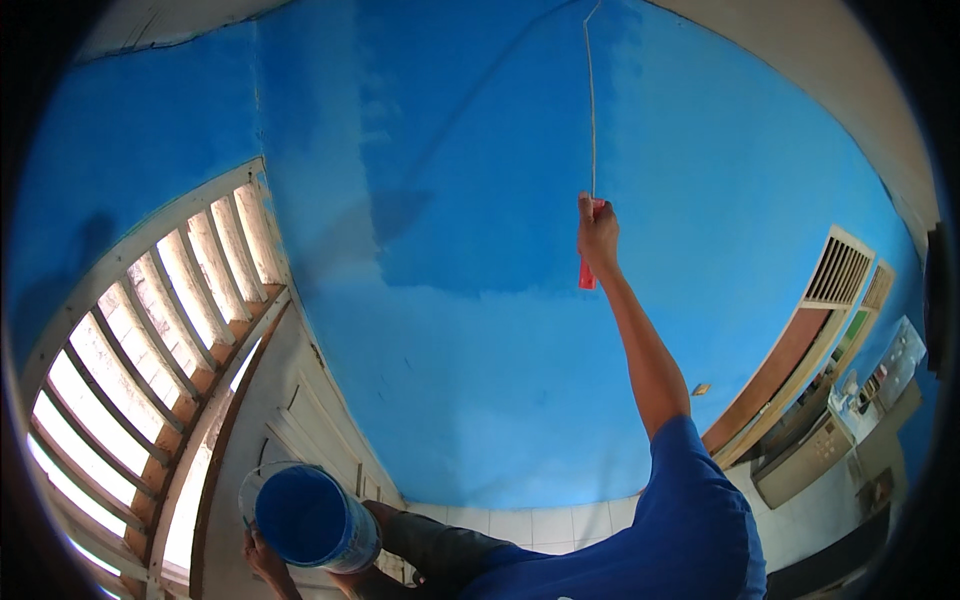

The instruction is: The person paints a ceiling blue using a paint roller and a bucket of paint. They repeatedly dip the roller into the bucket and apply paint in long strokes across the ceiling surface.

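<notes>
My right hand is raised high against the blue wall, closed round the red handle of a paint roller. Its thin metal rod runs straight up from my fist and out of view at the top, so the roller head is hidden. My right arm wears a blue sleeve. Low at the left, my left hand grips a round paint bucket filled with blue paint, held close to my body.
A white louvred window with wooden slats curves along the left. A vent grille and wooden door frame stand at the right, with a cluttered counter beyond. White floor tiles meet the wall's base.
</notes>
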`<act>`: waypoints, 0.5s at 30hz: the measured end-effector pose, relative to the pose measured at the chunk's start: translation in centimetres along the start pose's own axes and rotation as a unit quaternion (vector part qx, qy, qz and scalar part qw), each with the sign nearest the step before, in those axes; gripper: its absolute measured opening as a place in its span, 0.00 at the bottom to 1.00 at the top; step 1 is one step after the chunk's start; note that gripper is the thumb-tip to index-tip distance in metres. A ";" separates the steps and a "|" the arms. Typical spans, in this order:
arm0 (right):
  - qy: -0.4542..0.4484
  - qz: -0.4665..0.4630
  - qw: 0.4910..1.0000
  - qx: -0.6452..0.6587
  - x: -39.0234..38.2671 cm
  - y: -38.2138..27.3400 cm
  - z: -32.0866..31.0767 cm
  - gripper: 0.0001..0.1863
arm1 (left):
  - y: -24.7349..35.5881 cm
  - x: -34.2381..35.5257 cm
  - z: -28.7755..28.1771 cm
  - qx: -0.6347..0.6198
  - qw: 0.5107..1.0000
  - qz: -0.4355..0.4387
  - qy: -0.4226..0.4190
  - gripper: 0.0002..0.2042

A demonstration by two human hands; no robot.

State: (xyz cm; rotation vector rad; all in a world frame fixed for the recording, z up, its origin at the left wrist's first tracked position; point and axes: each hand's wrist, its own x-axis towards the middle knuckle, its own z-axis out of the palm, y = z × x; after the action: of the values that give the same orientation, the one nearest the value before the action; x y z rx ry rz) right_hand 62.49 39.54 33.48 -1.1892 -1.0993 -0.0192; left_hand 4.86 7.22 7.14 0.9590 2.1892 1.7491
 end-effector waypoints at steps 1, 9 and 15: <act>-0.002 0.005 1.000 -0.001 -0.1 0.3 0.0 0.26 | -0.3 0.1 -0.1 0.007 1.000 0.006 0.003 0.17; -0.017 -0.006 1.000 -0.022 -11.0 9.0 0.4 0.24 | 0.1 0.0 0.0 0.036 0.999 0.021 -0.017 0.18; -0.051 0.056 0.997 -0.027 -23.2 12.3 -2.3 0.20 | 0.5 -0.2 0.2 0.000 1.000 -0.003 -0.029 0.18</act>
State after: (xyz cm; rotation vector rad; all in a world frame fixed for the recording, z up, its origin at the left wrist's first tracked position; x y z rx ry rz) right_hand 58.59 31.32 8.77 -1.3107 -1.1257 0.0994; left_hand 5.29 7.37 7.49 0.9881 2.1545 1.6975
